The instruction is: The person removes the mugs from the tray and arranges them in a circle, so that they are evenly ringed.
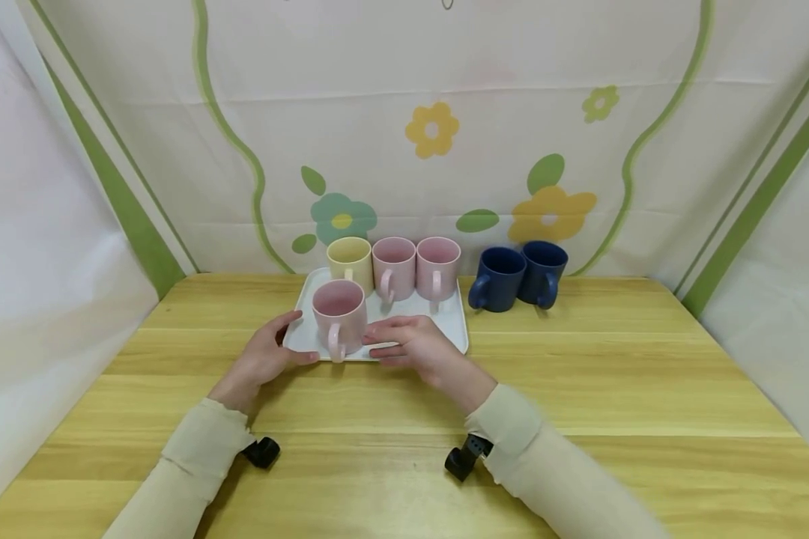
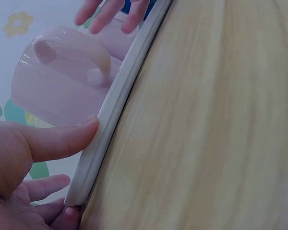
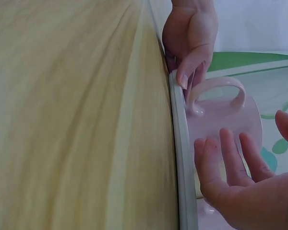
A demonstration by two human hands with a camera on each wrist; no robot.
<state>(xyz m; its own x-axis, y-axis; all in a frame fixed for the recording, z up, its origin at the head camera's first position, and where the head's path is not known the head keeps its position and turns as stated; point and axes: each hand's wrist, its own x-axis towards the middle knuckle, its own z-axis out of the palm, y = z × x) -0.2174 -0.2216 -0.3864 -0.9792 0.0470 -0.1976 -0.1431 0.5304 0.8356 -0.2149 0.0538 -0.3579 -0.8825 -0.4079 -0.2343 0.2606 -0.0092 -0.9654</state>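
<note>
A white tray (image 1: pixel 453 323) carries a yellow mug (image 1: pixel 352 260) and two pink mugs at its back, the middle one (image 1: pixel 396 275) and the right one (image 1: pixel 440 262). At the front left of the tray stands another pink mug (image 1: pixel 342 318), upright, its handle facing me. My left hand (image 1: pixel 263 358) grips the tray's front left corner, the thumb (image 2: pixel 62 140) on the rim and the fingers around the edge. Beside the front mug, my right hand (image 1: pixel 418 348) hovers over the tray's front with its fingers (image 3: pixel 233 160) loosely extended and nothing held.
Two dark blue mugs, a left one (image 1: pixel 502 278) and a right one (image 1: pixel 544 271), stand together on the wooden table (image 1: pixel 580 389), right of the tray. Close behind everything hangs a flowered curtain (image 1: pixel 377 142), and pale cloth also hangs at both sides.
</note>
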